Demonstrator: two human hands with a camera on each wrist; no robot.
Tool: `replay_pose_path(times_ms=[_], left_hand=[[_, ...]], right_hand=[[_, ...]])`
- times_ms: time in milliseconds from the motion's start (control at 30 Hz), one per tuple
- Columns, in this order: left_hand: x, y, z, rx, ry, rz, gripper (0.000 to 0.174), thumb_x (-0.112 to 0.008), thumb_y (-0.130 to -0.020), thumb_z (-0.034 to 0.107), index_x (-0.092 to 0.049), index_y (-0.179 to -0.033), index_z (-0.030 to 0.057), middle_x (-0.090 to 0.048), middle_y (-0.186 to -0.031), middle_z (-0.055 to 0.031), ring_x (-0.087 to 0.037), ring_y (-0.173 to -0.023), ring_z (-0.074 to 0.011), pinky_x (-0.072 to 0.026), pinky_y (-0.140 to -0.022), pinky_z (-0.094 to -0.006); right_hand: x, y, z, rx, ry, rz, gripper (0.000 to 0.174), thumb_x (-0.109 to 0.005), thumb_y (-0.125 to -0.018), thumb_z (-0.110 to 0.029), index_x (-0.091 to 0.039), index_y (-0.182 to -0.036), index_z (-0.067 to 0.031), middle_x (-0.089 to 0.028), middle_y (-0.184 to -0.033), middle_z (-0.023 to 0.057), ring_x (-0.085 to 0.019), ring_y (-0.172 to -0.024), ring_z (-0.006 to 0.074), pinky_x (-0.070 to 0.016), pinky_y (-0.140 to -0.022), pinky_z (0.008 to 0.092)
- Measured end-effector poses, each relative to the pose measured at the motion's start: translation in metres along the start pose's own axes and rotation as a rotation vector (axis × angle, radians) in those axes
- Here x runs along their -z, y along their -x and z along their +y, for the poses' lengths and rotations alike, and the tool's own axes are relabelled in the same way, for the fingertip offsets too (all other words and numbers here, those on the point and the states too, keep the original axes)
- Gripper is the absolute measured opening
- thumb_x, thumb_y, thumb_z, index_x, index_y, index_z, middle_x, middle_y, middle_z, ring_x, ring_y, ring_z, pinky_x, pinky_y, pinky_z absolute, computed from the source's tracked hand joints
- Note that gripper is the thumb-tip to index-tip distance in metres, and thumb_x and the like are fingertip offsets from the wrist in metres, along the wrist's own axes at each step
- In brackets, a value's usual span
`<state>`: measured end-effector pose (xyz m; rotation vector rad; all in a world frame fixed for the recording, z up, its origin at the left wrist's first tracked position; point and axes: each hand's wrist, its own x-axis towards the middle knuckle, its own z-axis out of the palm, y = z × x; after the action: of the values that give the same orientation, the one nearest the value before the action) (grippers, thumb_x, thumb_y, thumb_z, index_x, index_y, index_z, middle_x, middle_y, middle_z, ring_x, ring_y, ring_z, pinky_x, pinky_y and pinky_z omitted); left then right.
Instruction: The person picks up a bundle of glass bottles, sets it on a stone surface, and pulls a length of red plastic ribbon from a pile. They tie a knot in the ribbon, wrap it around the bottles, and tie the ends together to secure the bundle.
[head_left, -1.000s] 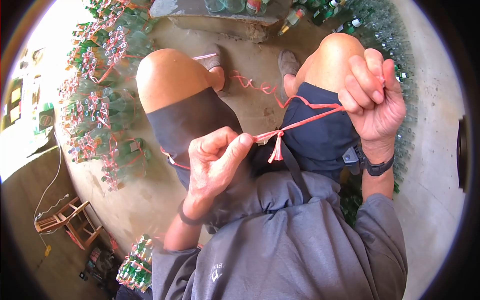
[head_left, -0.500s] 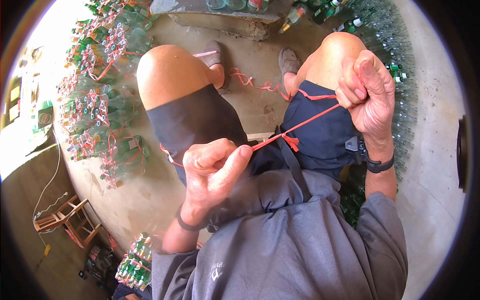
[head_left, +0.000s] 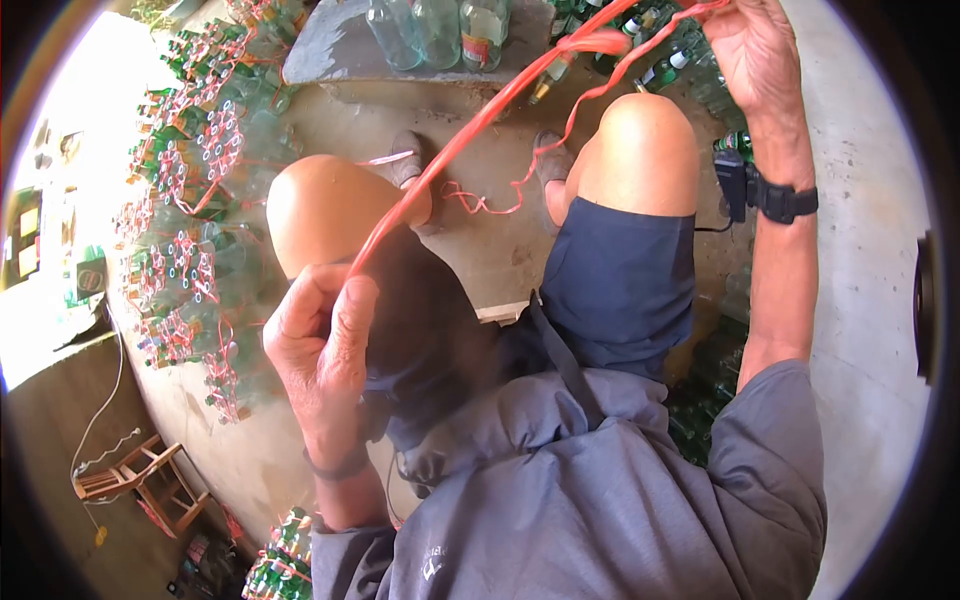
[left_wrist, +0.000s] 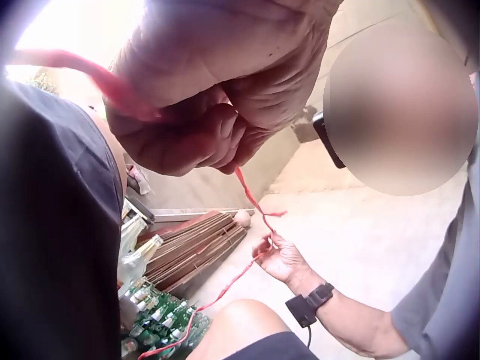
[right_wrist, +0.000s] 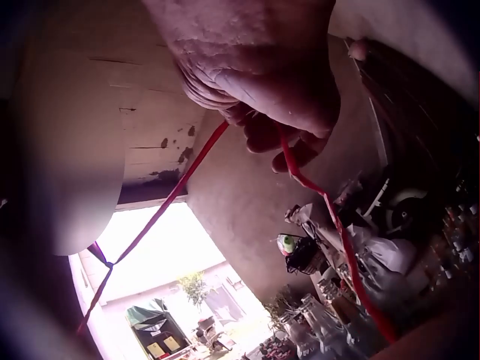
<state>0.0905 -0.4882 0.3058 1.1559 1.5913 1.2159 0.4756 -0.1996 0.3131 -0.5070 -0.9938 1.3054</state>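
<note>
The person's left hand (head_left: 325, 345) is pinching a thin red plastic ribbon (head_left: 408, 199) between thumb and curled fingers, while the right hand (head_left: 752, 60) is gripping it too, so that it is stretching above the bare knees (head_left: 650, 155). A loose tail is trailing from the right hand, and bundled green and clear glass bottles (head_left: 190, 255) are standing beside the left leg.

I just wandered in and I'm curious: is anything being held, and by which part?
Yes, red plastic twine: the left hand pinches it partway along, and the right hand holds it between the knot and the trailing tail.
</note>
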Motion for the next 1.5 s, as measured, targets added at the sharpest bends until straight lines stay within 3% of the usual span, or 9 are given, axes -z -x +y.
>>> replay_pose_path(times_ms=[33, 200, 367, 933, 1067, 1267, 1400, 1433, 1500], left_hand=[[0.0, -0.001, 0.001, -0.029, -0.053, 0.003, 0.02, -0.063, -0.1, 0.015, -0.061, -0.09, -0.0022, -0.051, -0.067, 0.0036, -0.039, -0.054, -0.0011, -0.029, -0.048, -0.0186], [0.006, 0.0, 0.004, -0.004, -0.042, 0.036, 0.018, -0.066, -0.098, 0.013, -0.063, -0.09, -0.003, -0.051, -0.071, 0.0045, -0.04, -0.06, -0.0019, -0.0306, -0.053, -0.0189], [0.015, -0.003, -0.001, -0.047, -0.064, -0.011, 0.02, -0.063, -0.1, 0.016, -0.062, -0.091, -0.0012, -0.053, -0.07, 0.0031, -0.043, -0.056, -0.0022, -0.0331, -0.05, -0.019], [0.031, -0.027, 0.004, -0.07, -0.121, 0.053, 0.019, -0.075, -0.091, 0.013, -0.064, -0.086, -0.0017, -0.055, -0.074, 0.0043, -0.044, -0.067, -0.0033, -0.033, -0.059, -0.0204], [0.012, -0.032, 0.004, -0.16, -0.124, 0.034, 0.013, -0.071, -0.091, 0.008, -0.065, -0.093, -0.004, -0.06, -0.081, 0.0008, -0.052, -0.076, -0.0064, -0.043, -0.07, -0.0217], [-0.034, -0.02, 0.033, -0.158, 0.019, -0.122, 0.012, -0.065, -0.095, 0.004, -0.066, -0.102, -0.0052, -0.066, -0.09, -0.0061, -0.061, -0.082, -0.0136, -0.0478, -0.078, -0.0252], [-0.049, -0.016, 0.047, -0.286, -0.176, -0.343, 0.023, -0.071, -0.093, 0.008, -0.065, -0.11, -0.0065, -0.066, -0.098, -0.0063, -0.057, -0.082, -0.0092, -0.046, -0.073, -0.0231], [-0.053, -0.014, 0.046, -0.321, -0.165, -0.371, 0.023, -0.071, -0.093, 0.007, -0.065, -0.109, -0.0068, -0.066, -0.096, -0.0066, -0.058, -0.082, -0.0098, -0.0466, -0.072, -0.0231], [-0.066, -0.011, 0.039, -0.346, -0.085, -0.387, 0.022, -0.072, -0.092, 0.007, -0.065, -0.107, -0.0075, -0.066, -0.095, -0.0074, -0.06, -0.082, -0.0114, -0.048, -0.071, -0.0235]], right_hand=[[0.024, -0.017, 0.001, -0.055, -0.243, 0.074, 0.012, -0.062, -0.101, -0.024, -0.062, -0.102, -0.0114, -0.067, -0.09, 0.0022, -0.067, -0.08, 0.0151, -0.058, -0.072, 0.0322], [0.038, -0.012, -0.05, 0.357, 0.492, 0.134, 0.013, -0.06, -0.101, -0.011, -0.064, -0.108, -0.0002, -0.058, -0.087, 0.004, -0.048, -0.073, 0.011, -0.0467, -0.076, 0.0346], [0.111, 0.007, -0.111, 0.539, 0.661, 0.533, 0.028, -0.075, -0.091, -0.008, -0.066, -0.113, 0.0057, -0.067, -0.097, 0.0094, -0.053, -0.071, 0.0103, -0.0452, -0.061, 0.0241], [0.509, 0.228, -0.275, -0.303, 1.292, 1.366, 0.047, -0.067, -0.091, -0.038, -0.067, -0.123, -0.0035, -0.069, -0.119, 0.0084, -0.063, -0.103, 0.0234, -0.0509, -0.091, 0.0363], [0.462, 0.211, -0.223, -0.309, 2.094, 0.686, 0.046, -0.063, -0.093, -0.028, -0.062, -0.132, -0.0025, -0.065, -0.131, 0.0105, -0.06, -0.123, 0.0219, -0.0441, -0.106, 0.0351], [0.016, 0.165, -0.063, 0.06, 1.299, 0.126, 0.033, -0.058, -0.099, -0.006, -0.06, -0.132, -0.0001, -0.066, -0.126, 0.0114, -0.063, -0.116, 0.0191, -0.0485, -0.102, 0.0318], [-0.11, 0.173, -0.029, 0.125, 1.059, -0.588, 0.061, -0.078, -0.08, -0.011, -0.055, -0.135, 0.002, -0.06, -0.131, 0.0174, -0.059, -0.12, 0.0302, -0.046, -0.103, 0.0426], [-0.12, 0.18, -0.014, 0.07, 1.056, -0.694, 0.069, -0.08, -0.085, -0.032, -0.052, -0.134, 0.006, -0.058, -0.13, 0.0172, -0.06, -0.116, 0.03, -0.0472, -0.099, 0.0392], [-0.137, 0.196, 0.005, 0.05, 0.976, -0.691, 0.05, -0.078, -0.081, -0.007, -0.058, -0.126, 0.0016, -0.066, -0.108, 0.0154, -0.066, -0.099, 0.032, -0.0526, -0.085, 0.0386]])
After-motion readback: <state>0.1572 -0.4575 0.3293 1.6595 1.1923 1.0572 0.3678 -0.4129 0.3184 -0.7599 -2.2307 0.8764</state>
